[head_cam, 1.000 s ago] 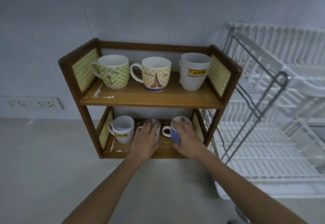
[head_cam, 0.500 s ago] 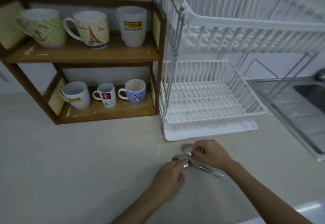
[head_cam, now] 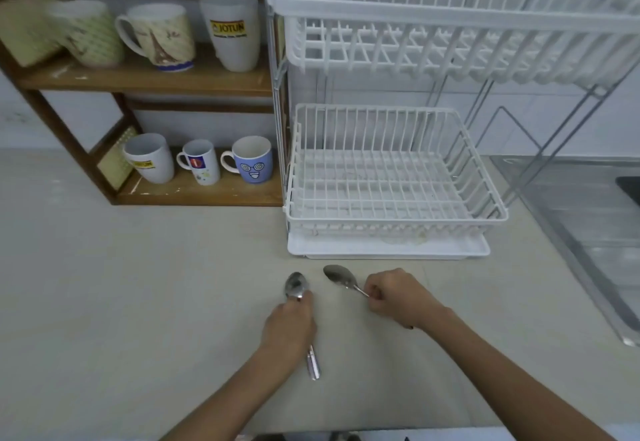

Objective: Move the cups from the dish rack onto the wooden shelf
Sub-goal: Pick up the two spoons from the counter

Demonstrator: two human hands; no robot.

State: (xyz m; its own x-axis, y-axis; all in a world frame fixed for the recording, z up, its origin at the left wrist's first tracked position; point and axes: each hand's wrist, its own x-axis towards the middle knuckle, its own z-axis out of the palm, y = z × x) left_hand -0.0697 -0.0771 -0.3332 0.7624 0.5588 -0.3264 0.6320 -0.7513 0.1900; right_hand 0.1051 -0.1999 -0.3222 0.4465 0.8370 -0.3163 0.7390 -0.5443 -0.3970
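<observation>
The wooden shelf [head_cam: 149, 77] stands at the left with three mugs on its upper board and three on its lower board, among them a blue face mug [head_cam: 252, 160] and a white Jotun mug [head_cam: 150, 160]. The white dish rack [head_cam: 394, 163] to its right holds no cups in either basket. My left hand [head_cam: 289, 326] grips a metal spoon [head_cam: 295, 285] over the counter. My right hand [head_cam: 396, 297] grips a second spoon [head_cam: 341, 276] by its handle, in front of the rack.
A steel sink [head_cam: 588, 233] lies at the right edge. The rack's white drip tray [head_cam: 388, 250] sits under the lower basket. A pale counter [head_cam: 138, 285] stretches before the shelf. A wall socket [head_cam: 14, 117] is at far left.
Both hands left the lower-shelf mugs and came down to the counter, where each took a spoon. The two spoons have since been drawn apart. The view swung right and down.
</observation>
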